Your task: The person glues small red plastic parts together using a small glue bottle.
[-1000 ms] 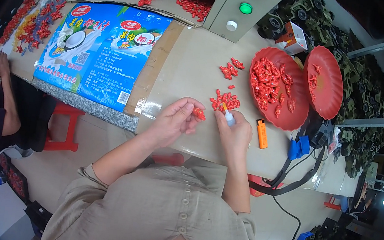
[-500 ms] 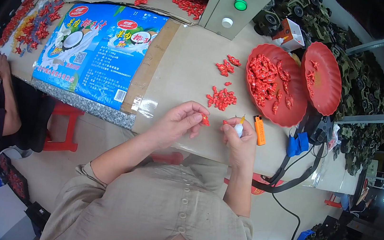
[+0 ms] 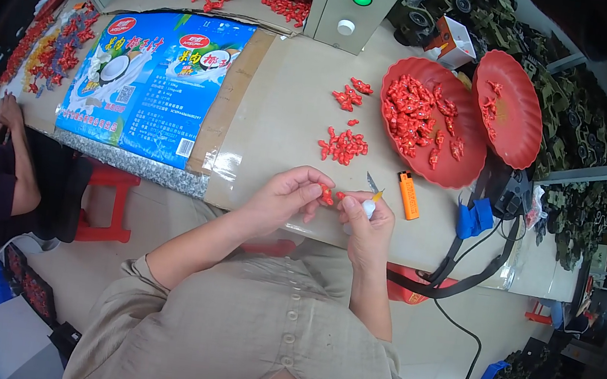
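Observation:
My left hand (image 3: 281, 200) pinches a small glossy red plastic figure (image 3: 327, 196) between thumb and forefinger. Close to it, a tiny red part (image 3: 341, 195) sits at the tips of my right hand (image 3: 369, 235). That hand is also closed round a small white glue bottle (image 3: 369, 207) with a yellow tip. A thin pointed blade (image 3: 373, 181) shows just beyond the fingers; whether it is held or lies on the table I cannot tell. A loose pile of red parts (image 3: 343, 147) lies beyond my hands, with a smaller cluster (image 3: 347, 99) behind it.
An orange lighter (image 3: 409, 196) lies right of my hand. Farther right are two red scalloped bowls (image 3: 457, 174) (image 3: 518, 140) holding red parts, and a black strap (image 3: 491, 269). Flattened blue printed cardboard (image 3: 149, 87) covers the left. A control box (image 3: 351, 13) stands behind; another person (image 3: 20, 155) sits left.
The view has shifted slightly. My hands have drawn closer, bringing the tiny part up to the red figure. My right hand has turned, and the blade now shows more plainly.

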The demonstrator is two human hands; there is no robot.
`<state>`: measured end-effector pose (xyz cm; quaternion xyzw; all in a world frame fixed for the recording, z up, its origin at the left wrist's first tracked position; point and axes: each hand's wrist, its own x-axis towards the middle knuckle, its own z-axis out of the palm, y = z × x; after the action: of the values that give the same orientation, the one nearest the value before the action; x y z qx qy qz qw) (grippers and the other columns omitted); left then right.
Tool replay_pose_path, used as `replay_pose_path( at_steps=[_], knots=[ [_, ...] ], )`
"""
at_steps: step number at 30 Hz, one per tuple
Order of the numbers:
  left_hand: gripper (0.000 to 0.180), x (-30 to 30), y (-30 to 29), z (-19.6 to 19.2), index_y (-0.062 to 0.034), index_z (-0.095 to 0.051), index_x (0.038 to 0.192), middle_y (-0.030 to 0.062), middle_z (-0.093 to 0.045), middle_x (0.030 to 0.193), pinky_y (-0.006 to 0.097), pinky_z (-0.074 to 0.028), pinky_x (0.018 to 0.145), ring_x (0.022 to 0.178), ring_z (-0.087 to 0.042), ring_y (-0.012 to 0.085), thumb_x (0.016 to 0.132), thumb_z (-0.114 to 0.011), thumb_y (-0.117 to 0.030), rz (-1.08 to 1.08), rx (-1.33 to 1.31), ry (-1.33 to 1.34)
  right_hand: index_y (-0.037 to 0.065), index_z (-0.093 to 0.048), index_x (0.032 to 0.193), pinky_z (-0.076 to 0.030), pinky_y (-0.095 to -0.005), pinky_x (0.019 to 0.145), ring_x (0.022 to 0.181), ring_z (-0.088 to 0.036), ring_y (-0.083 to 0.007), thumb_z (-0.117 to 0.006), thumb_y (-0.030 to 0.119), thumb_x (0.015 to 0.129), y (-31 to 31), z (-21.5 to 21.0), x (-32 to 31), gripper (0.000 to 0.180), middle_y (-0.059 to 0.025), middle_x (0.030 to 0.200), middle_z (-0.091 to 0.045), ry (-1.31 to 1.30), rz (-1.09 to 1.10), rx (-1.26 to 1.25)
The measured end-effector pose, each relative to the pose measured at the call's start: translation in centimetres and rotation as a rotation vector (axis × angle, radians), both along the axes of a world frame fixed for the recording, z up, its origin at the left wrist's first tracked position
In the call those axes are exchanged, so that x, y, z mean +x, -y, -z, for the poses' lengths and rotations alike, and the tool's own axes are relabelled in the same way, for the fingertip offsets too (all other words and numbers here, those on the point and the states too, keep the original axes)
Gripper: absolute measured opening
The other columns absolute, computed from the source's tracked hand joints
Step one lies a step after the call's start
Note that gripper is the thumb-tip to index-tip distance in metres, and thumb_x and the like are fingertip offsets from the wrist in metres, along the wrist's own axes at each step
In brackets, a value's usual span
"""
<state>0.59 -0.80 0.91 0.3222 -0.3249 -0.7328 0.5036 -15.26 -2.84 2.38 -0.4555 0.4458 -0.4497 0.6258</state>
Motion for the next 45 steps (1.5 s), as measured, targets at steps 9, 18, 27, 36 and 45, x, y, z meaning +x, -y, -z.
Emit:
replay_pose_path(
  at_steps=[9,18,27,36,45],
  knots=[
    [0.019,0.1,0.0,0.4,-0.0016,-0.047,0.101,0.0026,-0.047,0.075,0.023,-0.04,0.058,0.065,-0.044,0.0079,0.088,-0.041,-0.014,0.014,-0.036,0.035,0.0,-0.056,0.079,-0.036,-0.0194,0.053,0.058,-0.046,-0.0076,-0.059,0.006,0.076,-0.2,0.3,0.6,0.007,-0.0032,0.068,-0.053,-0.017,-0.033,-0.079],
    [0.018,-0.2,0.1,0.2,-0.0015,-0.047,0.1,0.0026,-0.048,0.075,0.022,-0.04,0.057,0.063,-0.044,0.0075,0.088,-0.041,-0.014,0.013,-0.056,0.08,0.0,-0.056,0.078,-0.036,-0.0192,0.053,0.057,-0.046,-0.0066,-0.059,0.007,0.077,-0.2,0.0,0.4,0.008,-0.0016,0.066,-0.053,-0.067,-0.023,-0.091],
    [0.018,0.0,0.0,0.4,-0.001,-0.048,0.099,0.0027,-0.05,0.076,0.021,-0.04,0.055,0.061,-0.044,0.0064,0.088,-0.041,-0.014,-0.001,-0.078,0.151,0.0,-0.059,0.078,-0.038,-0.0168,0.058,0.065,-0.048,-0.0033,-0.061,0.008,0.076,-0.1,-0.2,0.3,0.008,0.0007,0.071,-0.057,-0.185,-0.085,-0.073],
    [0.023,0.2,0.0,-0.2,-0.0027,-0.05,0.107,-0.0001,-0.053,0.076,0.018,-0.038,0.054,0.059,-0.042,0.0048,0.088,-0.041,-0.012,-0.011,-0.014,0.167,-0.001,-0.06,0.084,-0.04,-0.0184,0.061,0.071,-0.052,-0.0078,-0.059,-0.003,0.071,0.8,-0.5,-0.3,0.013,-0.0055,0.08,-0.057,-0.205,-0.19,-0.238],
    [0.023,0.1,-0.2,0.1,-0.0028,-0.053,0.105,-0.0011,-0.052,0.072,0.017,-0.035,0.051,0.056,-0.039,0.0039,0.087,-0.041,-0.011,-0.017,-0.008,0.196,-0.003,-0.059,0.082,-0.04,-0.021,0.063,0.07,-0.053,-0.01,-0.056,-0.007,0.071,0.4,0.3,0.2,0.012,-0.0076,0.078,-0.058,-0.134,-0.144,-0.302]
  ],
)
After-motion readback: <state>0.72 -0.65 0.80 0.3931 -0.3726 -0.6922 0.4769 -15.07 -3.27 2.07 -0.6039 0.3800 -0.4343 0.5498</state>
